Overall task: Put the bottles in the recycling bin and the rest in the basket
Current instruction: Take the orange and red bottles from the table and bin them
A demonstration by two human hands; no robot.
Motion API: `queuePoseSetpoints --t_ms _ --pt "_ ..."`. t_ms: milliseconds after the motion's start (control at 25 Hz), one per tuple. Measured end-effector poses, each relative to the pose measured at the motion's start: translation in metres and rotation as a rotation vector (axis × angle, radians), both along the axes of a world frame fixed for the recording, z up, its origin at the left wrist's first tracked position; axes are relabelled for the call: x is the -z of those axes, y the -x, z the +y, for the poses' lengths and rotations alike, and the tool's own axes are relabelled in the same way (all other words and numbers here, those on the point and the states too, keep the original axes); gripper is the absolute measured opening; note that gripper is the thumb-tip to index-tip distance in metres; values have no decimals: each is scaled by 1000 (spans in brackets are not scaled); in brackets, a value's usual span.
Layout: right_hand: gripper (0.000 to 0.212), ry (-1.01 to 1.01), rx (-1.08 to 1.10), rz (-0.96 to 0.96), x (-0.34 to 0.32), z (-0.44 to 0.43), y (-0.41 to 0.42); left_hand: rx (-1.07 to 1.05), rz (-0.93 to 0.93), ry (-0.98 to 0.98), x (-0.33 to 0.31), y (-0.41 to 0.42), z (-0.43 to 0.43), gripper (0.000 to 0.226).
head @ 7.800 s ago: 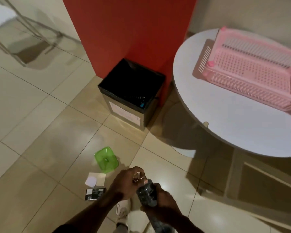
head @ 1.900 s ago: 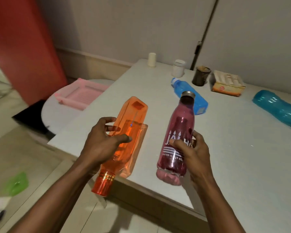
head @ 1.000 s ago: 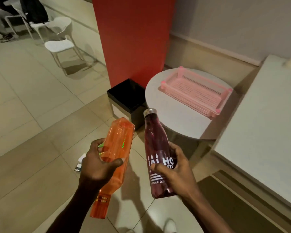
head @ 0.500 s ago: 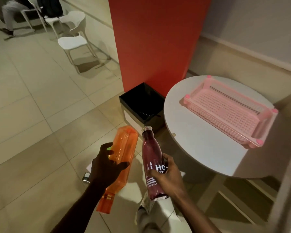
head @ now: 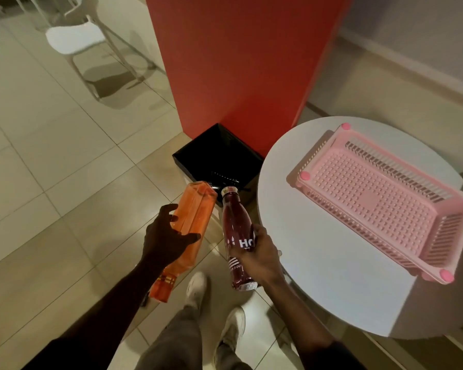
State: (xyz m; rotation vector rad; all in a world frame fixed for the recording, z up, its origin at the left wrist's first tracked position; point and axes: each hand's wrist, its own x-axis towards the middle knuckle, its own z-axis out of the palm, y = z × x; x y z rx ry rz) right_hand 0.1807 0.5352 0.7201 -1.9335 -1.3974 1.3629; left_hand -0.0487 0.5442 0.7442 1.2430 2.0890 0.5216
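Note:
My left hand (head: 166,240) grips an orange square-sided bottle (head: 195,209), cap end pointing back toward me and base toward the bin. In my right hand (head: 259,256) is a maroon bottle (head: 234,225) with white lettering and a metal cap, held nearly upright. Both bottles hover just short of the black recycling bin (head: 198,153), which stands on the floor against a red pillar; its inside is dark. The pink perforated basket (head: 439,228) lies on the round white table (head: 318,276) to the right and holds nothing that I can see.
A red pillar (head: 238,62) rises behind the bin. A white chair (head: 75,38) stands at the far left on the beige tiled floor (head: 51,169). My legs and white shoes (head: 198,289) are below, close to the table's edge.
I have turned away from the long table carrying both bottles and walked closer to the bin. The bottles now reach the bin's near edge.

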Motion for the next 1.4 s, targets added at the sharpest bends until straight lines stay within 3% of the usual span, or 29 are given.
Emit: queuePoseSetpoints --t_ms 120,240,520,600,800,920,1120,1240,1400 --pt "79 47 21 -37 22 39 21 -41 -18 57 29 15 47 89" --pt "79 125 94 19 44 75 47 -139 -155 180 59 37 92 80" --pt "56 333 236 79 129 199 111 -172 -417 412 144 88 240 102" --pt "59 376 246 91 155 238 120 -158 -430 417 169 92 279 92" --pt "79 428 282 29 223 337 128 -99 -391 412 247 99 368 43" --pt "106 406 296 -52 274 391 125 -87 -368 388 294 101 417 56" --pt "64 296 205 -289 288 421 135 12 -266 301 328 100 453 81" --pt "59 221 -129 -593 284 397 135 311 -99 250 338 109 439 88" --pt "69 267 -217 -620 260 349 137 602 129 223 307 110 405 88"
